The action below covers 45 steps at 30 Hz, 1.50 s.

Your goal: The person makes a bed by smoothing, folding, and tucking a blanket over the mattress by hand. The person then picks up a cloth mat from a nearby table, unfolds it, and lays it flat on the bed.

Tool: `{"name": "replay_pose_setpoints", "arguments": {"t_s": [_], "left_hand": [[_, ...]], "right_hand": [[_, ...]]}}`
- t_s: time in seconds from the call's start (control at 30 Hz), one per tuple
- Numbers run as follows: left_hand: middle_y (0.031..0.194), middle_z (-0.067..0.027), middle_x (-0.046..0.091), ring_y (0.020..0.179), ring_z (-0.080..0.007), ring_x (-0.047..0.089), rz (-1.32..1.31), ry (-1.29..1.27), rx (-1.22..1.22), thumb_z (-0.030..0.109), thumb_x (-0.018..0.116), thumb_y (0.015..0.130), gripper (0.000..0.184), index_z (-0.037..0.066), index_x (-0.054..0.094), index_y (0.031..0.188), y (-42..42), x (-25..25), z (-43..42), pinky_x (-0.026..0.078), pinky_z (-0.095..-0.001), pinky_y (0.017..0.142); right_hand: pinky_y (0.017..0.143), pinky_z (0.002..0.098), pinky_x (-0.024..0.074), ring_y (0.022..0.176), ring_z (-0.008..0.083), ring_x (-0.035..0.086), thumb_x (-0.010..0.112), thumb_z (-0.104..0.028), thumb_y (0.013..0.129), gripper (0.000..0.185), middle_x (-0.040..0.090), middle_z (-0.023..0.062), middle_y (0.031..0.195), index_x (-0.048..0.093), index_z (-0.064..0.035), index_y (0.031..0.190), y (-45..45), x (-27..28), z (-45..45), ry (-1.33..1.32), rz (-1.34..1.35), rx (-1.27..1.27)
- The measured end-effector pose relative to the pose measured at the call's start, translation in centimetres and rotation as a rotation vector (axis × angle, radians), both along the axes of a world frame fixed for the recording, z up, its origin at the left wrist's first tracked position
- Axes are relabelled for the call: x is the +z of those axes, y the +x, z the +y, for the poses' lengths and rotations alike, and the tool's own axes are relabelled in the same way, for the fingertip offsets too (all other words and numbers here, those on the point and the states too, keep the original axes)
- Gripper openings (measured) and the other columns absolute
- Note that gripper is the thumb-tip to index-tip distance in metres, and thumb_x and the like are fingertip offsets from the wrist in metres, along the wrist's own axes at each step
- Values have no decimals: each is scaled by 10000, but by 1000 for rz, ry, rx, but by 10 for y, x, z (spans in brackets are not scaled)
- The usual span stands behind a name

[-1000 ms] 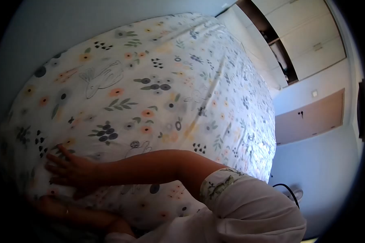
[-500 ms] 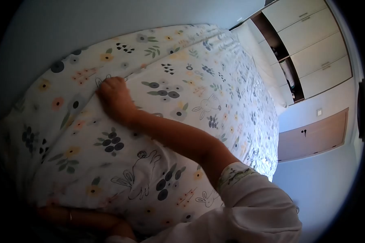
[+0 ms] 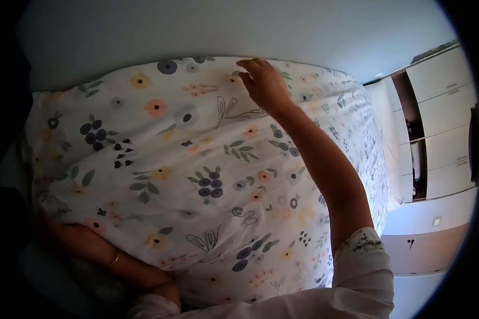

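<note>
A white bed sheet [image 3: 282, 228] printed with flowers, leaves and rabbits covers the bed, with soft creases across it. Up at its far edge beside the wall is my right hand [image 3: 263, 85], its fingers stretched and slightly bent, the thumb apart; no cloth shows gripped in it. At the lower left my left hand [image 3: 47, 227] is against the near left edge of the sheet, below a thin bracelet [image 3: 115, 257] on that wrist. Deep shadow hides its fingers, so I cannot see whether it grips the cloth.
A pale wall [image 3: 207, 32] runs along the far side of the bed. To the right are white cabinets [image 3: 447, 80] with a dark open shelf [image 3: 418, 165], a light switch [image 3: 437, 221] and a wooden door [image 3: 426, 250]. The view is turned sideways.
My right hand has moved from the sheet's middle, where its fingers were bunched on the cloth, to the far edge and its fingers have spread. The sheet's folds have flattened. The view has shifted.
</note>
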State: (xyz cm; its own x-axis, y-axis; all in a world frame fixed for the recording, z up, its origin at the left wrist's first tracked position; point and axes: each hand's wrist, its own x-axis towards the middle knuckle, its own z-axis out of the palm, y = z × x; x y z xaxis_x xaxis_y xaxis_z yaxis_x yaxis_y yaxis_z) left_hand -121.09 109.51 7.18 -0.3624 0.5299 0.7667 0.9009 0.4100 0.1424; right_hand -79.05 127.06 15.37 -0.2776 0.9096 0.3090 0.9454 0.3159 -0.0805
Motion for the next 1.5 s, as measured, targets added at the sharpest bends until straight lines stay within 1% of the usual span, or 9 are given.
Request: {"name": "replay_pose_setpoints", "arguments": {"t_s": [0.13, 0.43, 0.53, 0.63, 0.73, 0.83, 1.2, 1.3, 1.5], "left_hand": [[1188, -172, 536, 1128, -314, 490, 19, 11, 29, 89, 383, 934, 286, 52, 538, 1172, 6, -1, -7, 384, -424, 961], [1210, -175, 517, 1136, -321, 476, 147, -55, 191, 196, 362, 966, 287, 37, 536, 1129, 37, 24, -10, 333, -465, 983], [1278, -185, 467, 1184, -323, 443, 13, -149, -33, 204, 415, 958, 285, 47, 537, 1162, 25, 2, -7, 315, -453, 1012], [1342, -195, 411, 1254, -322, 378, -672, 194, -161, 255, 465, 932, 352, 18, 509, 1189, 58, 38, 21, 279, -467, 1042], [1329, -182, 438, 1269, -305, 367, -815, 375, -211, 208, 462, 917, 324, 18, 535, 1168, 64, 36, 24, 255, -464, 1062], [1343, -184, 425, 1286, -299, 348, -815, 481, -304, 221, 470, 921, 327, 12, 534, 1163, 59, 30, 22, 250, -463, 1067], [1336, -172, 417, 1255, -281, 369, -987, 461, -536, 186, 513, 885, 268, 1, 519, 1078, 56, 24, 29, 305, -426, 1038], [1335, -185, 412, 1262, -289, 361, -1110, 532, -523, 187, 520, 877, 279, -1, 517, 1083, 58, 28, 31, 288, -431, 1052], [1371, -239, 329, 1257, -336, 341, -1090, 527, -541, 169, 554, 865, 276, 10, 468, 1074, 45, 18, 27, 300, -471, 1038]], "right_hand": [[825, 394, 464, 934, 341, 586, 556, -242, 837, 331, 640, 153, 998, 610, -22, 1078, 1, -25, 38, -359, 60, -166], [842, 406, 454, 947, 309, 578, 521, -352, 861, 366, 587, 149, 1088, 623, -69, 1069, -16, -70, 57, -253, -133, -210], [839, 412, 461, 968, 315, 567, 519, -285, 867, 313, 555, 161, 1125, 609, -43, 1045, -32, -58, 56, -387, -231, -280], [803, 371, 475, 929, 292, 584, 539, -240, 867, 340, 560, 174, 1131, 572, -13, 1118, -42, -59, 57, -487, -447, -206], [887, 404, 431, 1018, 336, 556, 550, -259, 841, 413, 584, 178, 1113, 552, 3, 1160, -97, -22, 26, -393, 285, 12], [878, 399, 434, 1009, 340, 559, 567, -322, 836, 474, 587, 194, 1100, 542, -2, 1184, -132, -28, 33, -398, 355, 254], [780, 425, 472, 846, 344, 609, 413, -442, 922, 514, 642, 198, 840, 613, 31, 947, -216, -39, 46, -537, -259, 50], [752, 406, 479, 835, 332, 610, 511, -351, 899, 377, 644, 177, 889, 621, 5, 961, -242, -27, 32, -157, -99, 288], [792, 412, 470, 878, 347, 589, 589, -364, 805, 414, 630, 196, 875, 610, 12, 976, -314, -43, 37, -382, 391, 661]]}}
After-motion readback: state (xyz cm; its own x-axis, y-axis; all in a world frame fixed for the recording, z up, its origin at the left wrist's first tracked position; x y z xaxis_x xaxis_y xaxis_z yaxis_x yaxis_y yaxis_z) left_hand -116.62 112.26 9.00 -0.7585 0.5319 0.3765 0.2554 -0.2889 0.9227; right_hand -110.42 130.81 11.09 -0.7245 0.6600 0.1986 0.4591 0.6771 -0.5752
